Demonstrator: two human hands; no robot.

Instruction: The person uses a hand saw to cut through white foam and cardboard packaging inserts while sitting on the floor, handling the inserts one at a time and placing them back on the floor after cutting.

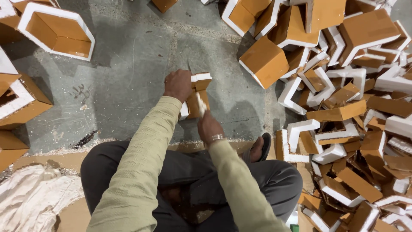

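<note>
Brown cardboard bonded to white foam makes up the angled corner piece (196,96) that is held between the two hands, just above the grey floor (128,64) and directly in front of the seated person's knees. The left hand (178,85) is closed around the upper left side of the corner piece, with the fingers curled over it and the back of the hand turned upward. The right hand (209,127) is closed just below the corner piece, on its lower right; a narrow white strip (200,103) runs up from this fist against the corner piece, but whether it is a tool or a loose sliver of foam cannot be told. A metal bracelet (217,137) is worn on the right wrist.

To the right of the corner piece, a large heap of similar brown-and-white pieces (352,107) is piled, well apart from it. To the far left of the corner piece, several larger foam-edged cardboard frames (58,32) are laid on the floor. Below and to the right of the corner piece, a sandalled foot (259,148) is seen near the heap. Below and to the left, pale crumbs (64,148) are scattered along the edge of a cardboard sheet, and a whitish cloth (34,197) is bunched further down.
</note>
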